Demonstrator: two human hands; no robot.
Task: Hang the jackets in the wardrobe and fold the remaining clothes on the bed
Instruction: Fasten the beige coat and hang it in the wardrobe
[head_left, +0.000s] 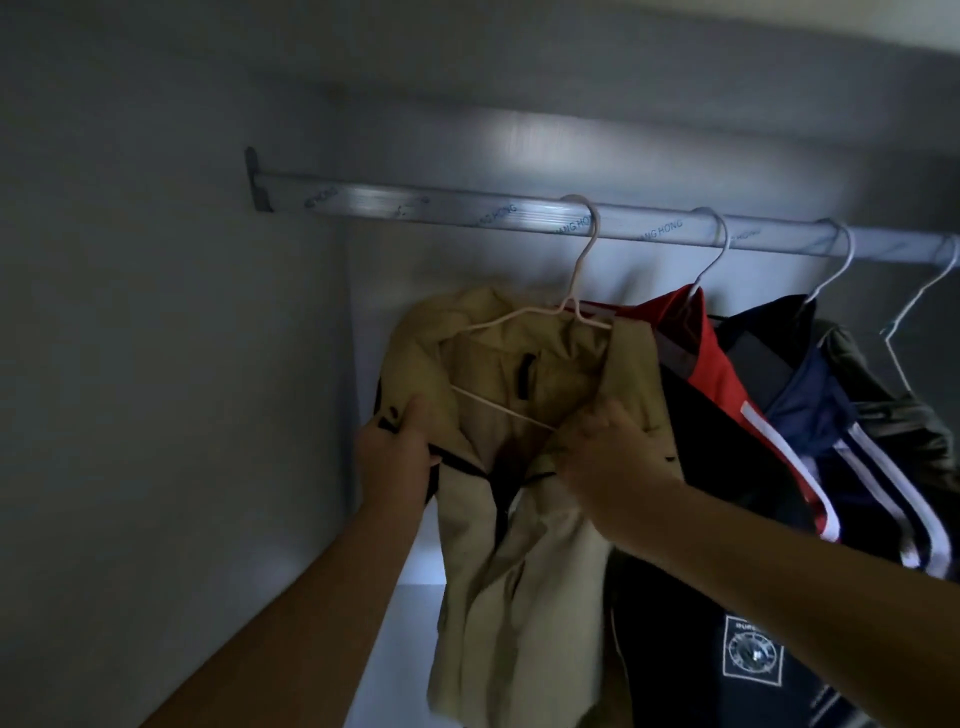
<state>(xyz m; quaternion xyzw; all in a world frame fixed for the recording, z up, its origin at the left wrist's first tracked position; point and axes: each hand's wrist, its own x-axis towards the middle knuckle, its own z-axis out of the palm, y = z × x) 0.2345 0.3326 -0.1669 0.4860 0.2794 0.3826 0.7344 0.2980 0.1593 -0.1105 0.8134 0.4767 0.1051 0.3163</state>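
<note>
While both hands clutch cloth, neither is on the hanger itself. The left hand (400, 447) has its fingers curled round the left front edge of the beige jacket (519, 571), by the black trim. The right hand (602, 467) bunches the right lapel in a closed grip. Holding the two fronts this way probably serves to tug the shoulders square over the hanger (569, 304), whose lower bar shows across the open collar, so the cloth seems to sit loosely rather than evenly.

The hook is over the rail (415, 205), so the beige jacket hangs inside the wardrobe (156, 364), at the left end of the row near the side wall. Close against its right side hangs a red jacket (696, 353), then a navy jacket (810, 395) with white stripes, each on its own hook. Using the free end spares pushing between them. Farther right a bare wire hanger (922, 293) sits on the rail. I judge this jacket nearly done; the bed is out of view.
</note>
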